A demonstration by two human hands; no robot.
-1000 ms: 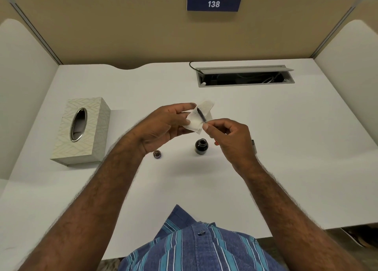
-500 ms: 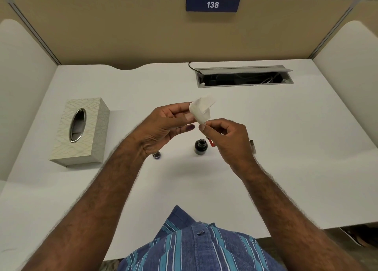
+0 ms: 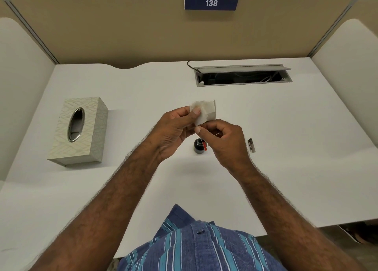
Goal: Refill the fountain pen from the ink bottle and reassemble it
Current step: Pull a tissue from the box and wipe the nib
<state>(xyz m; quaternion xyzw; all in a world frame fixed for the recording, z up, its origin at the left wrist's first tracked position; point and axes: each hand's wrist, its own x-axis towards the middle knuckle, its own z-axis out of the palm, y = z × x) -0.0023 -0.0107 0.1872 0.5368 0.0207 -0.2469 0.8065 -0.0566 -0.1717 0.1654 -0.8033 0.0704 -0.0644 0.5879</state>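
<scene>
Wiping a pen part above the open ink bottle

Nearest at 6 o'clock, a striped blue shirt (image 3: pixel 196 248) fills the lower edge. Both forearms reach toward centre over the white desk (image 3: pixel 286 168). Left hand (image 3: pixel 173 131) pinches a folded tissue (image 3: pixel 204 111), thumb pressed on top. Right hand (image 3: pixel 223 140) is closed around a thin pen part, mostly hidden; its tip goes into the tissue, and a small red bit shows below the fingers. Ink bottle (image 3: pixel 198 147) stands uncapped on the desk, just under the hands. At 3 o'clock of the bottle lies a dark pen cap (image 3: pixel 251 145). At 9 o'clock, a tissue box (image 3: pixel 79 131). Farther, at 12 o'clock, an open cable tray (image 3: pixel 243 75); beyond, a sign reading 138 (image 3: pixel 211 2).
</scene>
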